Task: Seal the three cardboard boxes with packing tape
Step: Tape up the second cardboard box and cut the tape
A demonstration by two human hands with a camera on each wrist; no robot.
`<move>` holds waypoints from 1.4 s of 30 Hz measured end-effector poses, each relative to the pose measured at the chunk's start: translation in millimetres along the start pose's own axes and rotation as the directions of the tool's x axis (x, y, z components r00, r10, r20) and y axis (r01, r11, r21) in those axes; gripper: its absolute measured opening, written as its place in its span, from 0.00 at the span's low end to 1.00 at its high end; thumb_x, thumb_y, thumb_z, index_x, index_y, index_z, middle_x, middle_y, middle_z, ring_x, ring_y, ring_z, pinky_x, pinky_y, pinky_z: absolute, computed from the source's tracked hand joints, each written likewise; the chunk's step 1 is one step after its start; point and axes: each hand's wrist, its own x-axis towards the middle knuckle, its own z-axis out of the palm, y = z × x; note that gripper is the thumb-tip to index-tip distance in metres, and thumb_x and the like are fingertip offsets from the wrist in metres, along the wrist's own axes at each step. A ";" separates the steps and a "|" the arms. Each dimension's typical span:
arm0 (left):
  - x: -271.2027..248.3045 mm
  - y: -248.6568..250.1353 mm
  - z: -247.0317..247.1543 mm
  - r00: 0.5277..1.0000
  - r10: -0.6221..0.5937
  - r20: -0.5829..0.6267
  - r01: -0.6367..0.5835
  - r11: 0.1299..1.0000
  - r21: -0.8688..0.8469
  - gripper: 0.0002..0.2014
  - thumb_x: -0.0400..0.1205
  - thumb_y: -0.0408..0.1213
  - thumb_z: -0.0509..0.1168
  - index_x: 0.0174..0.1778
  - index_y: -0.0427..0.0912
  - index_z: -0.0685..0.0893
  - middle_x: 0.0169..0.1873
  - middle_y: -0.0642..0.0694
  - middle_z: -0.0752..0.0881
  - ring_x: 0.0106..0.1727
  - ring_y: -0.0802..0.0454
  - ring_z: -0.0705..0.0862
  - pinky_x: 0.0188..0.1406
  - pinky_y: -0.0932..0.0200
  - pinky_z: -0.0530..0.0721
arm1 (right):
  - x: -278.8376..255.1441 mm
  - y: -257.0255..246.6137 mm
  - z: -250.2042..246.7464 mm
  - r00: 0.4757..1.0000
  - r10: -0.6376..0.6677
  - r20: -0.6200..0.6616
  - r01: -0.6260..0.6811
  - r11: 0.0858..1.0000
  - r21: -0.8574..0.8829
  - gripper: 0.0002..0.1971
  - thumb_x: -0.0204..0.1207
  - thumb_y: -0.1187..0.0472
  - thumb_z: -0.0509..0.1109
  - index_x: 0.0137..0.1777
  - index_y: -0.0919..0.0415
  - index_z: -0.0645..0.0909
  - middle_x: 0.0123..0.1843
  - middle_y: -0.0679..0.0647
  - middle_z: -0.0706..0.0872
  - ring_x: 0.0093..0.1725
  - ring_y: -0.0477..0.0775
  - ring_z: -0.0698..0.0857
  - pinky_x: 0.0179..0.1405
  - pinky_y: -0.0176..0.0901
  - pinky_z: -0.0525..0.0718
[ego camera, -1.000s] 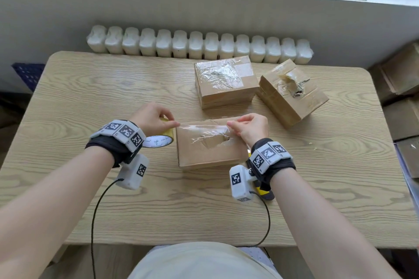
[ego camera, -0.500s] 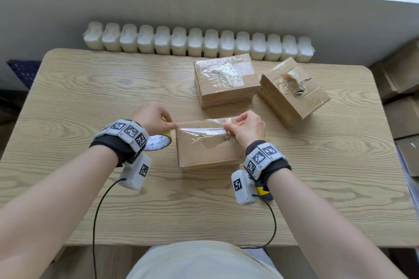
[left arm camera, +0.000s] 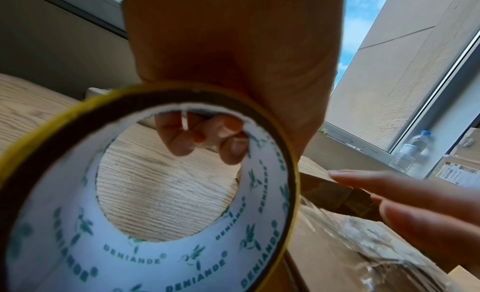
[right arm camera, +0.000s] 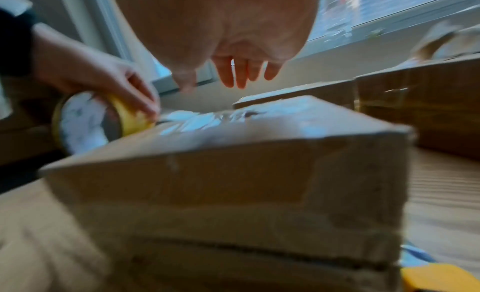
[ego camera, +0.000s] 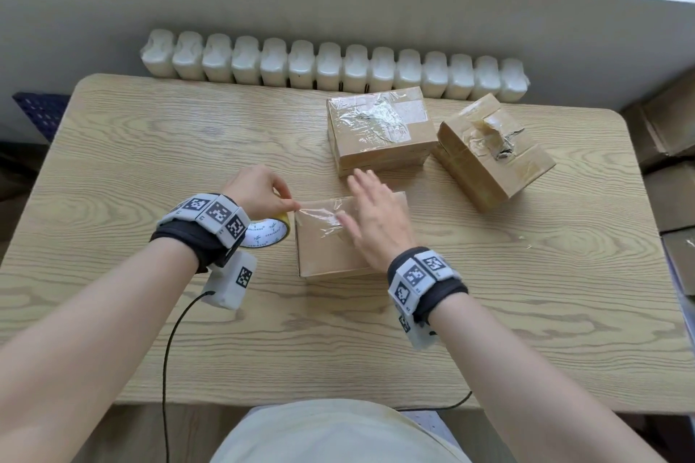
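Observation:
Three cardboard boxes stand on the wooden table (ego camera: 150,147). The nearest box (ego camera: 323,256) (right arm camera: 233,173) has clear tape (ego camera: 319,212) (left arm camera: 363,235) stretched over its top from the left edge. My left hand (ego camera: 259,192) (right arm camera: 103,83) grips the yellow tape roll (ego camera: 265,233) (left arm camera: 155,204) (right arm camera: 85,120) just left of that box. My right hand (ego camera: 372,222) (left arm camera: 405,200) is over the box top with fingers straight and spread; touching or not, I cannot tell. A taped box (ego camera: 380,128) and a tilted box (ego camera: 492,150) with crumpled tape lie behind.
A white radiator (ego camera: 331,68) runs along the table's far edge, under a windowsill with a water bottle (left arm camera: 413,150). More cardboard boxes (ego camera: 669,147) are stacked to the right of the table. A yellow object (right arm camera: 441,278) lies by the near box's right corner.
My right hand has let go of the tape end it pinched and has spread flat, moving left over the box top. The left hand stays on the roll.

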 end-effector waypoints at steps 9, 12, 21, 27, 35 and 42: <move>-2.1 -3.0 -0.6 1.000 0.026 0.000 -0.026 0.999 -0.033 0.10 0.70 0.56 0.74 0.36 0.53 0.90 0.40 0.53 0.89 0.47 0.56 0.84 0.49 0.55 0.84 | -1.5 -7.1 35.8 0.961 -0.121 0.249 0.171 0.967 -0.189 0.40 0.76 0.32 0.35 0.83 0.53 0.34 0.85 0.46 0.35 0.83 0.46 0.37 0.83 0.48 0.37; -3.6 -1.4 -2.0 1.000 0.008 -0.005 -0.008 0.999 -0.034 0.11 0.70 0.55 0.74 0.38 0.52 0.91 0.40 0.53 0.90 0.47 0.55 0.85 0.51 0.52 0.85 | -0.8 -8.4 31.2 0.962 -0.139 0.233 0.177 0.973 -0.147 0.39 0.79 0.33 0.39 0.83 0.54 0.35 0.85 0.46 0.35 0.83 0.45 0.36 0.83 0.47 0.37; -8.0 3.0 -5.8 1.000 0.026 -0.013 -0.027 0.996 -0.085 0.09 0.74 0.49 0.73 0.41 0.48 0.92 0.38 0.53 0.90 0.43 0.58 0.85 0.48 0.53 0.87 | -50.3 45.7 1.2 0.922 0.124 -0.367 -0.106 0.992 0.067 0.16 0.74 0.73 0.63 0.61 0.69 0.77 0.57 0.63 0.81 0.56 0.62 0.80 0.60 0.57 0.81; -9.3 3.9 -4.9 0.999 0.045 -0.012 -0.045 0.995 -0.092 0.08 0.74 0.48 0.73 0.41 0.47 0.91 0.35 0.55 0.88 0.42 0.58 0.85 0.47 0.54 0.86 | -86.1 83.2 18.1 0.858 0.513 -0.032 -0.512 0.859 0.019 0.16 0.77 0.58 0.67 0.61 0.65 0.75 0.59 0.59 0.77 0.61 0.61 0.76 0.59 0.53 0.76; -12.1 5.6 -1.6 0.997 0.053 -0.063 -0.058 0.994 -0.088 0.08 0.74 0.47 0.74 0.40 0.46 0.91 0.34 0.54 0.86 0.42 0.56 0.84 0.39 0.60 0.80 | -86.1 81.1 42.1 0.709 0.677 0.198 -0.690 0.724 -0.008 0.28 0.72 0.52 0.76 0.65 0.64 0.68 0.65 0.60 0.76 0.65 0.60 0.76 0.61 0.49 0.75; -10.6 -0.1 3.5 0.997 0.019 -0.070 -0.023 0.998 -0.057 0.07 0.74 0.49 0.73 0.39 0.50 0.90 0.38 0.53 0.87 0.44 0.56 0.84 0.44 0.57 0.82 | -81.9 87.5 25.1 0.699 0.697 0.160 -0.713 0.695 0.093 0.19 0.75 0.60 0.70 0.63 0.68 0.72 0.62 0.64 0.76 0.61 0.66 0.78 0.56 0.51 0.76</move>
